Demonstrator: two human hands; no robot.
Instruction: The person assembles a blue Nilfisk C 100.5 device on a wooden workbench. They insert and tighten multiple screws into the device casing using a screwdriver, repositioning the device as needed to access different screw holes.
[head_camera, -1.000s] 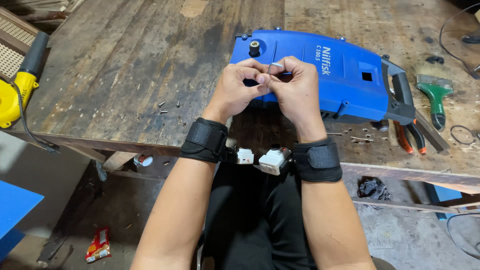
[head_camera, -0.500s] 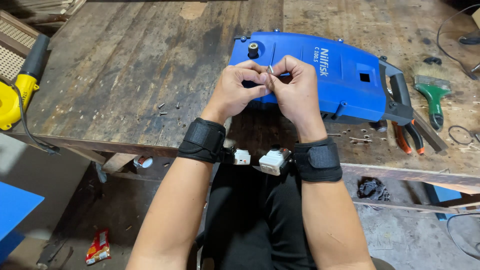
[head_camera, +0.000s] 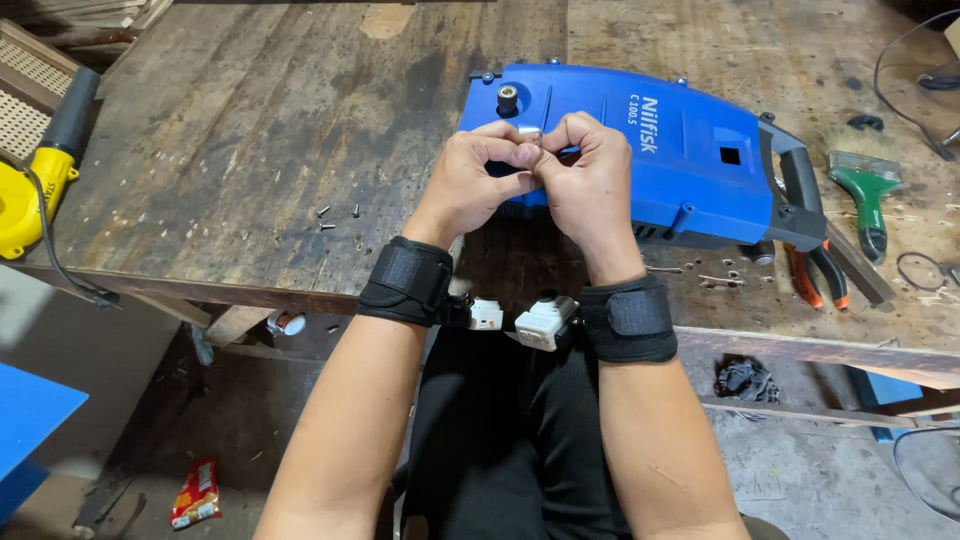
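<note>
Both hands meet over the near edge of a blue plastic machine housing (head_camera: 680, 165) lying flat on a worn, dark wooden surface (head_camera: 230, 160). Left hand (head_camera: 478, 180) and right hand (head_camera: 588, 180) are curled tight, thumbs and forefingers pinched together on a small silvery metal piece (head_camera: 530, 132), only a sliver of it visible between the fingertips; its exact shape cannot be told. The piece sits just above the housing's near-left part, close to a round black-and-brass port (head_camera: 508, 98) on the housing's far-left corner. Each wrist wears a black strap band (head_camera: 408, 282) with a small white device clipped on, the one on the right wrist (head_camera: 545, 322) clearer. A dark grey handle (head_camera: 800, 195) runs along the housing's right end. Right of it: a green-handled paint brush (head_camera: 868, 185), red-and-black-handled pliers (head_camera: 815, 272) near the surface's near edge, a small black ring (head_camera: 918, 270). A few loose small screws (head_camera: 335, 212) lie on bare wood left of the hands, well apart from them. Far left, a yellow power tool with black grip (head_camera: 45, 165) hangs partly over the surface's edge, black cord trailing down. Below the surface, a red snack wrapper (head_camera: 197, 492) on the floor, person's dark trousers (head_camera: 500, 430) in the middle.
</note>
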